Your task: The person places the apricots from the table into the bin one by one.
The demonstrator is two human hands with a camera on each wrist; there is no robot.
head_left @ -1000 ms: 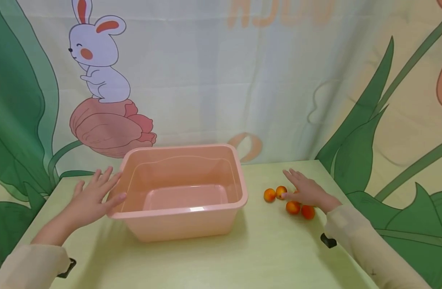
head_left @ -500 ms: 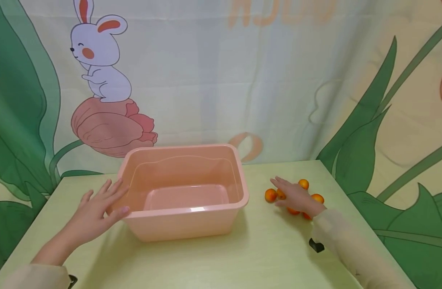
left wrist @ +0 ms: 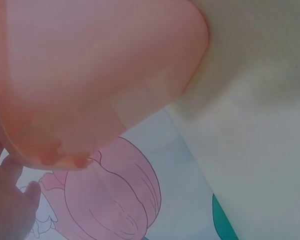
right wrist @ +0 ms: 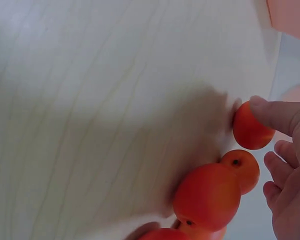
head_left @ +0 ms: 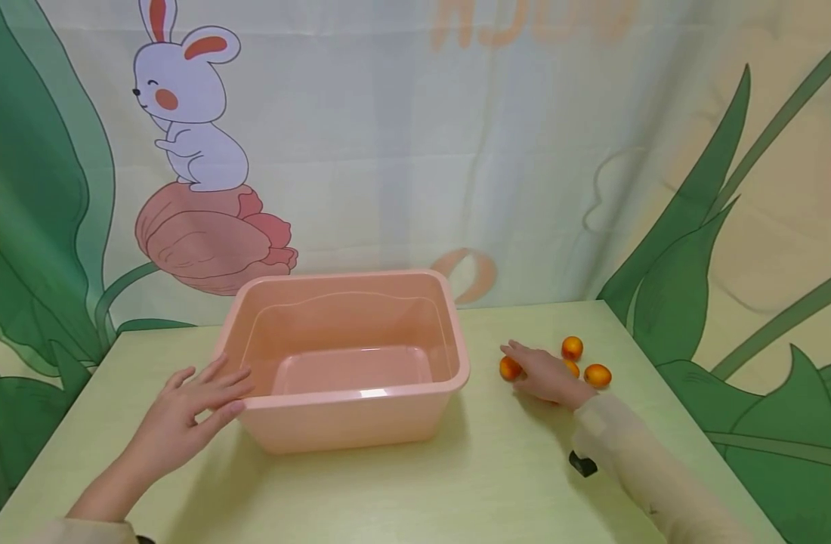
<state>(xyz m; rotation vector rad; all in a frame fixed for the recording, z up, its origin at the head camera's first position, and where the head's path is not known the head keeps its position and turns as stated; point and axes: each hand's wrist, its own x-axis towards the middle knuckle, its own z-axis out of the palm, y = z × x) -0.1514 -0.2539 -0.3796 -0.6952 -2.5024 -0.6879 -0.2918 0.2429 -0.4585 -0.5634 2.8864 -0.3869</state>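
Observation:
A pink plastic basin (head_left: pixel 354 419) stands upright on the table. My left hand (head_left: pixel 184 419) is at its left front corner, fingers extended over the rim; in the left wrist view only part of this hand (left wrist: pixel 10 200) shows beside the rim. My right hand (head_left: pixel 548 376) is over a cluster of small orange-red fruits. Its thumb and fingers straddle the leftmost fruit (head_left: pixel 510 368). The right wrist view has the thumb (right wrist: pixel 277 115) on this fruit (right wrist: pixel 252 130), with the index finger hidden behind it. A large red-looking fruit (right wrist: pixel 207 197) lies close by.
More fruits lie beyond and right of my right hand: one at the back (head_left: pixel 572 347) and one to the right (head_left: pixel 597 375). Others are partly hidden beneath the hand. A printed curtain (head_left: pixel 388 151) hangs behind the pale green-yellow table (head_left: pixel 388 499).
My right hand has moved left and down to the leftmost fruit, uncovering fruits behind it. My left hand has shifted slightly right and down against the basin's rim. The basin has stayed put.

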